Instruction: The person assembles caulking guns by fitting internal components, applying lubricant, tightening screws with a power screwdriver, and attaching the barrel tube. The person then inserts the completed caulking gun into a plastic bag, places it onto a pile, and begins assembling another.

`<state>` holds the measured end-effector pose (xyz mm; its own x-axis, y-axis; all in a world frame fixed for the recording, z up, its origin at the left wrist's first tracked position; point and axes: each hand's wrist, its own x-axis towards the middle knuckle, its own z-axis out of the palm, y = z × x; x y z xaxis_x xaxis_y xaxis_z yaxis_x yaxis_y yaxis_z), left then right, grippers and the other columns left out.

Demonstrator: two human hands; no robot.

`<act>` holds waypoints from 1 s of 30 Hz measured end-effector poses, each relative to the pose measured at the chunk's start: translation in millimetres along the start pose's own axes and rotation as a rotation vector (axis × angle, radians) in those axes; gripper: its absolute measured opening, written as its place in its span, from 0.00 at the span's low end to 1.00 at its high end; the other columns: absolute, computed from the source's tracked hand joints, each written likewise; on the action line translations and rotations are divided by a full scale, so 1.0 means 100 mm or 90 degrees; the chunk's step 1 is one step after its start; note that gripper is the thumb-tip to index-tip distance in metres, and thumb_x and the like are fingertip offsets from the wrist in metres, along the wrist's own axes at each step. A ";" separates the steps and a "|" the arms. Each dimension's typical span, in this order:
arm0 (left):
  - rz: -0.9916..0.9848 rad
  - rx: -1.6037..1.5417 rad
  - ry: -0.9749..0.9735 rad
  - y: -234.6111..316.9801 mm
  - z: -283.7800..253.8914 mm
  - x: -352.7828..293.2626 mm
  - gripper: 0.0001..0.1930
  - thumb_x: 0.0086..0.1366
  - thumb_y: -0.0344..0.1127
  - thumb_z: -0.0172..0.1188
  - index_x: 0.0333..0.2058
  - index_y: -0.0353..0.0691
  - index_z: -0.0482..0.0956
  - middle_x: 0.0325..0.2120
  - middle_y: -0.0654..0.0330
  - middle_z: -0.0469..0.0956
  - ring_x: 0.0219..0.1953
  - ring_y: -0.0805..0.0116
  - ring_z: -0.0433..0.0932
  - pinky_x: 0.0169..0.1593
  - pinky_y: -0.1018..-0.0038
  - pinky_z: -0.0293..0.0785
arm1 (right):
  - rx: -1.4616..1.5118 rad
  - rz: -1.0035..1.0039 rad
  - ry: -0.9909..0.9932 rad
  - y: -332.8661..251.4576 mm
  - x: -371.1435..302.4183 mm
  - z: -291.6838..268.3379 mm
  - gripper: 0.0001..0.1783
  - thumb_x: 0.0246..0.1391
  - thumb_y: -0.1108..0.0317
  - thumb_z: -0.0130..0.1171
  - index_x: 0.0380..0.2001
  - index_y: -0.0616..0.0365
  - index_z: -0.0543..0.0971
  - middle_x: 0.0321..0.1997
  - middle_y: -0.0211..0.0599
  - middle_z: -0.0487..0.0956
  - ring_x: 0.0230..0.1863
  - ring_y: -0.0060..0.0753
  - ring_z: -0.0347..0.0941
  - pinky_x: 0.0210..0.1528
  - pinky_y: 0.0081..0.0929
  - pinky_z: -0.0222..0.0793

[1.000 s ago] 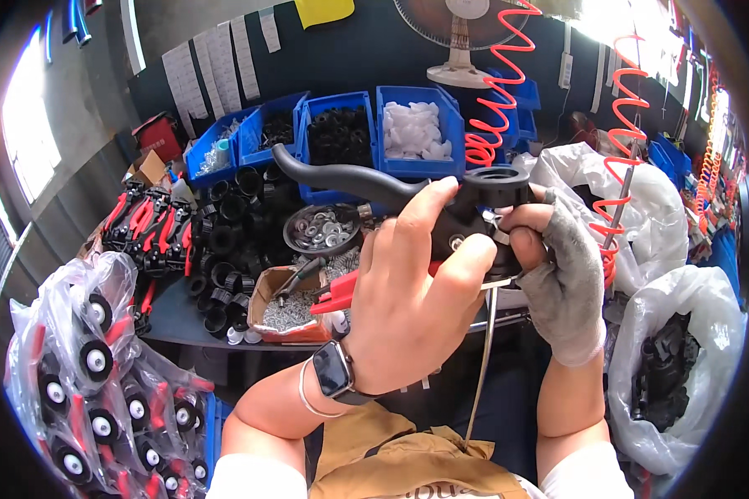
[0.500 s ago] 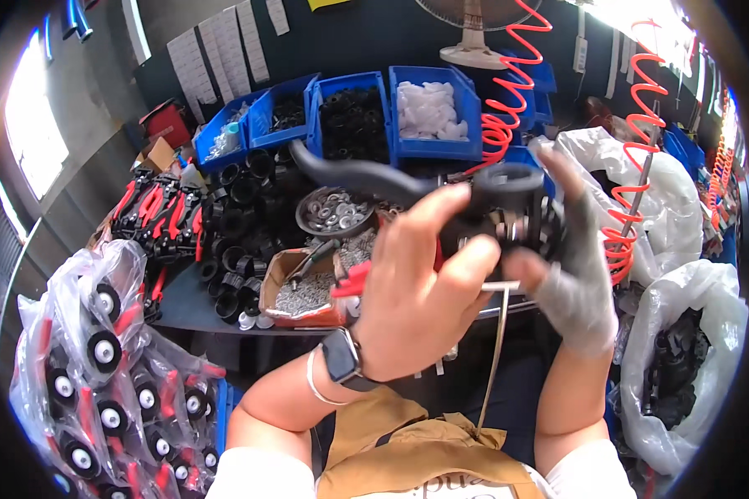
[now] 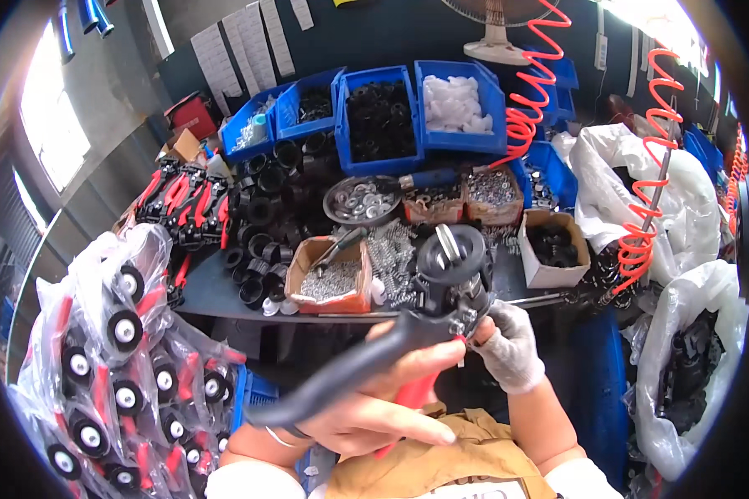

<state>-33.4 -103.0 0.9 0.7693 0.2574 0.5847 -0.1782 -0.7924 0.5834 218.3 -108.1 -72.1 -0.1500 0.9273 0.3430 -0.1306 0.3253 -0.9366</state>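
Observation:
A black hand tool (image 3: 449, 287) is held up in front of the bench, with a round ring on top and metal hardware below it. Its long curved black handle (image 3: 341, 370) points down to the left, and a red grip (image 3: 416, 391) shows beneath. My left hand (image 3: 366, 416) is closed around the red grip, its fingers partly behind the black handle. At the tool's right side, my right hand (image 3: 512, 345), in a grey fingerless glove, pinches the lower part of the head near the metal fittings. The tool hides some of both hands' fingers.
Behind the tool are a box of small metal parts (image 3: 333, 283), a pan of washers (image 3: 362, 201) and a box of black parts (image 3: 555, 247). Blue bins (image 3: 380, 154) line the back. Bagged wheeled parts (image 3: 125, 333) stand left; coiled red hoses (image 3: 637, 249) hang right.
The tool has come lower and turned, so its curved handle now points down-left instead of up-left. My right hand, earlier spread beside the tool, has closed on its lower right side.

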 end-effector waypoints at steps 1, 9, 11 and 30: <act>0.029 -0.019 0.035 -0.12 0.20 -0.08 0.22 0.58 0.16 0.60 0.41 0.53 0.91 0.70 0.48 0.59 0.44 0.58 0.82 0.49 0.64 0.77 | 0.007 -0.029 0.016 0.27 -0.04 0.04 0.30 0.64 0.42 0.59 0.47 0.63 0.81 0.32 0.29 0.81 0.31 0.17 0.72 0.32 0.20 0.68; -0.185 0.034 0.070 -0.86 1.81 -0.80 0.31 0.56 0.18 0.55 0.54 0.59 0.83 0.73 0.42 0.52 0.73 0.45 0.50 0.71 0.56 0.39 | -0.499 0.083 0.002 1.02 -0.88 -0.37 0.12 0.59 0.64 0.63 0.43 0.57 0.81 0.39 0.46 0.81 0.42 0.54 0.79 0.43 0.41 0.76; -0.203 0.082 0.111 -1.14 2.04 -0.78 0.35 0.55 0.14 0.50 0.57 0.56 0.80 0.72 0.41 0.54 0.74 0.53 0.50 0.72 0.60 0.36 | -0.565 0.050 0.057 0.96 -0.81 -0.51 0.08 0.57 0.68 0.64 0.39 0.58 0.82 0.35 0.44 0.80 0.39 0.51 0.79 0.40 0.39 0.75; -0.286 -0.451 -0.025 -1.41 0.65 -1.05 0.15 0.67 0.30 0.61 0.52 0.35 0.80 0.56 0.48 0.77 0.56 0.45 0.75 0.61 0.54 0.68 | -1.029 -0.258 -0.168 1.77 2.50 0.01 0.11 0.51 0.67 0.61 0.38 0.56 0.78 0.46 0.40 0.78 0.50 0.44 0.77 0.52 0.38 0.75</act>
<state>-49.3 -54.1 -179.4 0.8774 0.4360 0.2001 -0.1829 -0.0816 0.9797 157.0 180.7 -151.8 -0.5306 0.7428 0.4083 0.8424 0.5155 0.1567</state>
